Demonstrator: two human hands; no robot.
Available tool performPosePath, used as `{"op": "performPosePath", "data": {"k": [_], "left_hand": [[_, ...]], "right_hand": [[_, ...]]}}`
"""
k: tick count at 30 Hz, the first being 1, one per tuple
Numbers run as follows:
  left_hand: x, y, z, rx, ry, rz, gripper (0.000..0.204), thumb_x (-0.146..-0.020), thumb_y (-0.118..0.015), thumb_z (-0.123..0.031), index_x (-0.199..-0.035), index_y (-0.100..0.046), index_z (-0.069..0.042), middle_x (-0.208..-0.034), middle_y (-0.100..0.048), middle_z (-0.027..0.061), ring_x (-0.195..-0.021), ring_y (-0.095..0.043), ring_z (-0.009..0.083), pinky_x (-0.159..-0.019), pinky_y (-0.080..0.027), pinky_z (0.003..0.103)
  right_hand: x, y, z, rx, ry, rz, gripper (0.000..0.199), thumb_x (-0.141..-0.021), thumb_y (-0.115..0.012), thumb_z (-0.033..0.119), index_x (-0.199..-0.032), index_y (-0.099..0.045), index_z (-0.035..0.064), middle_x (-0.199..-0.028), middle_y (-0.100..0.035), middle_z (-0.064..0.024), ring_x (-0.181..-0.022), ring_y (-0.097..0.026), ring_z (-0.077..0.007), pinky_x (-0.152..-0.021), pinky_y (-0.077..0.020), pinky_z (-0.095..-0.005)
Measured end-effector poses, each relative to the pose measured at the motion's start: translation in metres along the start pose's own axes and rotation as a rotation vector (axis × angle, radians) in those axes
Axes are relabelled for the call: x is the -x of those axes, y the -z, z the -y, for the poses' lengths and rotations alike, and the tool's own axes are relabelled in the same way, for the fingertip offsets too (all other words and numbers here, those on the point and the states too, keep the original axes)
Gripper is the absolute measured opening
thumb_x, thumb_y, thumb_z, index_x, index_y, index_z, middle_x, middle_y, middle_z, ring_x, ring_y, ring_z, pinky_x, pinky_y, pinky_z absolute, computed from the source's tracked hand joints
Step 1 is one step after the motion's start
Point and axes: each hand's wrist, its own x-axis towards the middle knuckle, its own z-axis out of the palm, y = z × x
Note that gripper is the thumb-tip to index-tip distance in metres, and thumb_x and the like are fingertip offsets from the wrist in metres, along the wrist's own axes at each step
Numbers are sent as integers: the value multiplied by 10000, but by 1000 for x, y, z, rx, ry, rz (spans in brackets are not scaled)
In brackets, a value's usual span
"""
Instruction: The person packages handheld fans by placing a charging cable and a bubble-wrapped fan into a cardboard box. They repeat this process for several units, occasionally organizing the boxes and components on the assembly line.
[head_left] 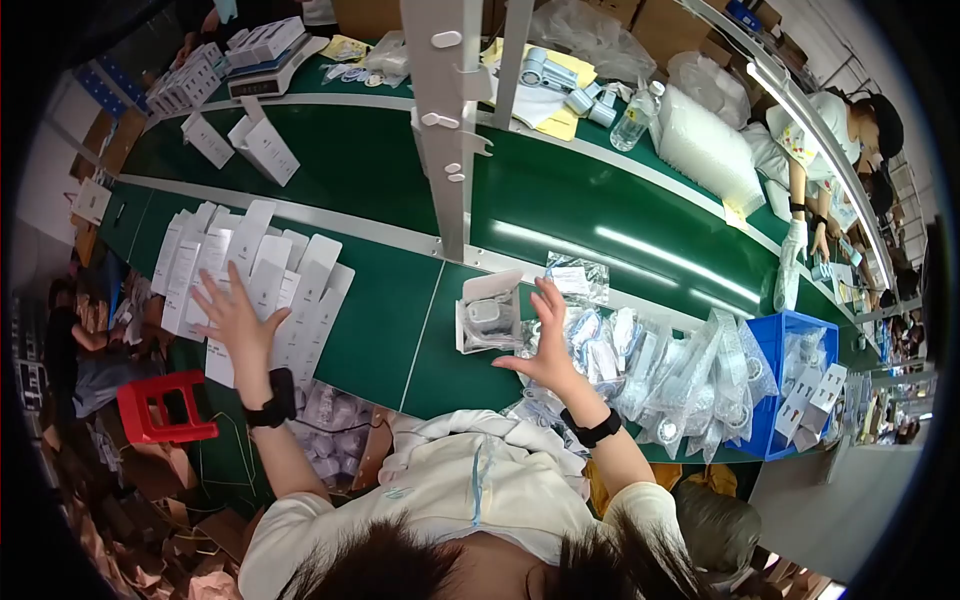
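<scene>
My left hand (pixel 240 325), fingers spread, reaches over a group of white cartons (pixel 325 285) with raised flaps at the left of the green bench; whether it touches them I cannot tell. Beside the middle of the bench's near part stands an open white box (pixel 461 328). Inside it lies a grey-white item in a clear bag (pixel 490 314). My right hand (pixel 548 350) is just right of this box, thumb and fingers apart, with nothing held. Clear bags of pale parts (pixel 690 385) lie to its right.
A blue crate (pixel 765 425) with bags and white cards stands at the right. A metal post (pixel 447 130) rises beyond the box. Two white cartons (pixel 265 150) sit on the far belt. A red stool (pixel 165 437) is at lower left. A co-worker's gloved hand (pixel 790 255) shows far right.
</scene>
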Motion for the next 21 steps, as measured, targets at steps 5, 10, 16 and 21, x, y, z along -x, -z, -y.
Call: {"op": "performPosePath", "data": {"k": [5, 10, 16, 21], "left_hand": [[-2, -38, 42, -9, 90, 243, 967, -578, -757, -132, -1372, -206, -165, -1406, -157, 203, -1278, -166, 402, -937, -152, 664], [37, 53, -33, 605, -164, 264, 970, -527, -754, -102, -1353, -247, -127, -1342, -244, 222, -1225, -249, 394, -993, -200, 505], [111, 0, -166, 510, -469, 619, 1056, -501, -805, -221, -1370, -206, -179, -1353, -180, 206, -1143, -250, 410, -918, -283, 493], [120, -46, -199, 423, -594, 877, 1078, -498, -817, -240, -1369, -190, -142, -1306, -271, 212, -1123, -310, 404, -907, -315, 476]], "right_hand": [[-3, -20, -12, -442, -355, -6, 1093, -549, -791, 126, -1382, -84, 100, -1276, -390, -135, -1246, -292, -282, -1033, -238, -385], [-32, 43, -53, -812, -514, -329, 1086, -552, -743, -7, -1388, -59, 97, -1285, -378, -100, -1150, -419, -229, -936, -381, -350], [-57, 91, -194, -296, -454, -750, 1115, -532, -759, 12, -1384, -44, 84, -1270, -335, -170, -1135, -406, -282, -932, -373, -365], [-12, 95, -229, 380, -671, -608, 1038, -564, -777, 151, -1368, -126, 71, -1237, -342, -206, -1128, -390, -352, -898, -394, -406]]}}
